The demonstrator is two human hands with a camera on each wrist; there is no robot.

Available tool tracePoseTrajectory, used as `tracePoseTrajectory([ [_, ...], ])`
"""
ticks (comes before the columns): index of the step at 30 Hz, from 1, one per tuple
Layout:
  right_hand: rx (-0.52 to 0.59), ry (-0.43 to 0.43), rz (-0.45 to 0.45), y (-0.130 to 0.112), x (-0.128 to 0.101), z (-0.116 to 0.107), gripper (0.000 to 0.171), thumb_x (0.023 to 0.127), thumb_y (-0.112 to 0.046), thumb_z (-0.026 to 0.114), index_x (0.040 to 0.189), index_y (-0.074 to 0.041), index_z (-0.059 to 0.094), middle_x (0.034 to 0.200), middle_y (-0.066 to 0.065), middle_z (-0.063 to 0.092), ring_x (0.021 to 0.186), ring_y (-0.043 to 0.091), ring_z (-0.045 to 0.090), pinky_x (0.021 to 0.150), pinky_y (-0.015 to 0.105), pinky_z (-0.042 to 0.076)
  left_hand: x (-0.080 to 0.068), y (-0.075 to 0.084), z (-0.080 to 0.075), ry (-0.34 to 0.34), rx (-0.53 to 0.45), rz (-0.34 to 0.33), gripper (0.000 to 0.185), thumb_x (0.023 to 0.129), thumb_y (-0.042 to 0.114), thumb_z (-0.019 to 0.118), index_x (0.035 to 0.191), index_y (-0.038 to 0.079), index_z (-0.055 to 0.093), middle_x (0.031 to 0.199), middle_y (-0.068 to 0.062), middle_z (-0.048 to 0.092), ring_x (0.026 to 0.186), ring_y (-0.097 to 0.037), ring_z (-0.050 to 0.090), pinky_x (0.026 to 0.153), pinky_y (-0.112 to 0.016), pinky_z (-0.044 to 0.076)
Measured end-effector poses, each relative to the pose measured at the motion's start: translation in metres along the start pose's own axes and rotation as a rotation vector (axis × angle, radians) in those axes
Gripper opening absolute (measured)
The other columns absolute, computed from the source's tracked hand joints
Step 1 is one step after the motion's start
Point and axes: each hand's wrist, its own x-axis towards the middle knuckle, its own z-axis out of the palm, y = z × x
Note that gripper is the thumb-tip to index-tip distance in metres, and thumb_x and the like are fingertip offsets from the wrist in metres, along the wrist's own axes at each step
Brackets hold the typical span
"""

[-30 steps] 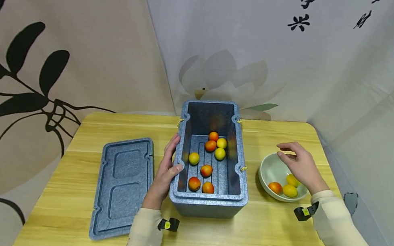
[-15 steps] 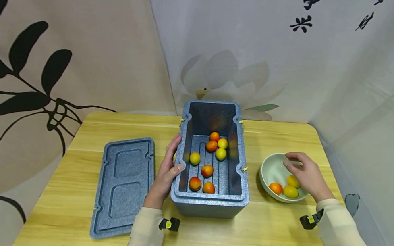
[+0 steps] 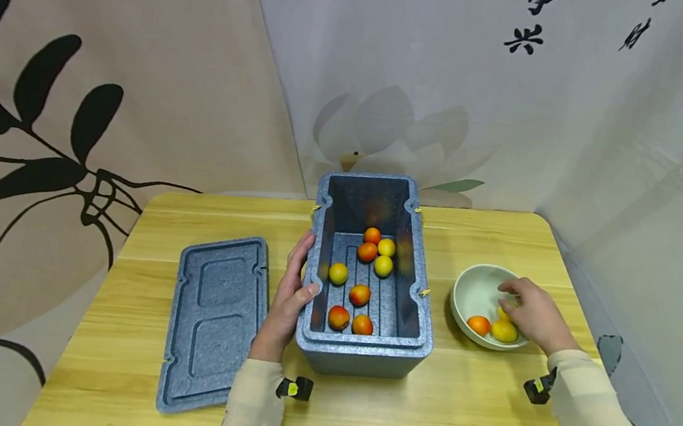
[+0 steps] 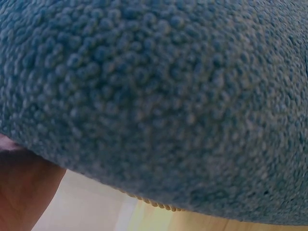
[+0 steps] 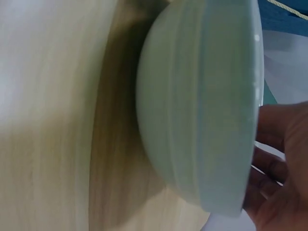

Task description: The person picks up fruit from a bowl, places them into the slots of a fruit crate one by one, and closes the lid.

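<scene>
A blue box [image 3: 363, 343] stands between a lid [image 3: 219, 311], left, and a bowl [image 3: 473, 295], right. The left hand [image 3: 287, 298] lies straight-fingered along the box's left wall. The right hand [image 3: 535, 316], fingers bent, seems to be picking from the bowl; the next move likely calls for a secure pinch on the far yellow fruit [image 3: 503, 314]. Whether it grips cannot be told. It has dipped lower since half a second ago.

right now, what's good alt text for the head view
A right hand is over yellow and orange fruits in a pale green bowl; the left hand holds a blue-grey foam box containing eight more, with a matching lid left of it on the wooden table.
</scene>
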Motion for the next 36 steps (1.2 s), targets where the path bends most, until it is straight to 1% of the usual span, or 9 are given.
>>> tracePoseTrajectory([
  [3, -0.084, -0.002, -0.04, -0.002, 0.0007, 0.0007, 0.03, 0.091, -0.007, 0.063, 0.117, 0.008, 0.061, 0.117, 0.025, 0.057, 0.109, 0.047, 0.054, 0.09, 0.061, 0.041, 0.0003, 0.0, -0.0002, 0.001, -0.004, 0.003, 0.075, 0.086, 0.026, 0.052, 0.157, 0.018, 0.026, 0.162, 0.002, 0.014, 0.146, -0.021, 0.011, 0.111, -0.059, 0.009],
  [5, -0.123, -0.008, -0.055, -0.002, 0.0011, 0.0015, 0.03, 0.09, -0.006, 0.064, 0.115, 0.008, 0.062, 0.118, 0.027, 0.057, 0.111, 0.048, 0.052, 0.092, 0.062, 0.039, 0.0003, 0.0004, -0.0001, 0.001, -0.008, 0.002, 0.075, 0.086, 0.025, 0.051, 0.157, 0.019, 0.027, 0.162, 0.003, 0.014, 0.145, -0.02, 0.011, 0.112, -0.058, 0.012],
  [8, -0.183, -0.029, -0.077, -0.0019, 0.001, 0.0032, 0.03, 0.088, -0.006, 0.066, 0.114, 0.008, 0.061, 0.117, 0.027, 0.057, 0.109, 0.048, 0.053, 0.091, 0.061, 0.041, 0.0002, 0.001, 0.0004, 0.003, -0.012, -0.004, 0.075, 0.086, 0.026, 0.052, 0.156, 0.02, 0.027, 0.162, 0.003, 0.015, 0.145, -0.02, 0.012, 0.111, -0.057, 0.015],
  [13, -0.283, -0.037, -0.122, -0.0006, 0.0011, 0.0071, 0.03, 0.084, -0.004, 0.07, 0.111, 0.007, 0.062, 0.109, 0.022, 0.058, 0.101, 0.043, 0.058, 0.082, 0.057, 0.048, 0.0001, 0.0005, 0.0012, 0.01, -0.005, -0.001, 0.075, 0.086, 0.026, 0.052, 0.156, 0.019, 0.027, 0.161, 0.003, 0.015, 0.145, -0.02, 0.012, 0.111, -0.056, 0.015],
  [18, -0.339, -0.026, -0.127, -0.0008, 0.0017, 0.0096, 0.03, 0.083, -0.003, 0.07, 0.111, 0.006, 0.063, 0.108, 0.02, 0.058, 0.097, 0.038, 0.06, 0.077, 0.053, 0.051, 0.0007, -0.0005, 0.001, 0.009, -0.004, 0.01, 0.075, 0.086, 0.026, 0.051, 0.156, 0.017, 0.027, 0.162, 0.002, 0.015, 0.145, -0.021, 0.012, 0.111, -0.057, 0.014],
  [23, -0.359, -0.039, -0.119, -0.0015, 0.0038, 0.0098, 0.026, 0.083, -0.005, 0.07, 0.106, 0.005, 0.064, 0.102, 0.018, 0.059, 0.09, 0.035, 0.061, 0.075, 0.052, 0.051, 0.0015, -0.0001, 0.0012, 0.01, -0.008, 0.011, 0.075, 0.087, 0.026, 0.051, 0.156, 0.017, 0.026, 0.161, 0.001, 0.015, 0.145, -0.022, 0.012, 0.111, -0.057, 0.013],
  [28, -0.338, -0.079, -0.099, -0.0026, 0.0048, 0.0094, 0.021, 0.083, -0.006, 0.072, 0.101, 0.003, 0.065, 0.097, 0.015, 0.059, 0.086, 0.034, 0.06, 0.077, 0.052, 0.05, 0.0017, 0.0006, 0.0019, 0.011, -0.018, 0.007, 0.075, 0.086, 0.026, 0.051, 0.156, 0.015, 0.027, 0.162, -0.002, 0.015, 0.145, -0.024, 0.011, 0.112, -0.057, 0.013],
  [33, -0.29, -0.096, -0.085, -0.0019, 0.0054, 0.0097, 0.02, 0.084, -0.007, 0.071, 0.1, 0.003, 0.066, 0.095, 0.014, 0.058, 0.086, 0.034, 0.06, 0.079, 0.054, 0.048, 0.0012, 0.0, 0.0023, 0.014, -0.018, 0.004, 0.075, 0.086, 0.025, 0.051, 0.156, 0.015, 0.027, 0.162, -0.001, 0.015, 0.145, -0.024, 0.011, 0.112, -0.057, 0.013],
  [36, -0.214, -0.098, -0.066, -0.0007, 0.0057, 0.0096, 0.021, 0.086, -0.006, 0.07, 0.103, 0.005, 0.066, 0.098, 0.016, 0.061, 0.09, 0.036, 0.06, 0.082, 0.056, 0.047, 0.0009, -0.0008, 0.0024, 0.016, -0.013, 0.0, 0.074, 0.086, 0.026, 0.05, 0.156, 0.016, 0.027, 0.161, 0.001, 0.015, 0.145, -0.023, 0.011, 0.112, -0.057, 0.012],
])
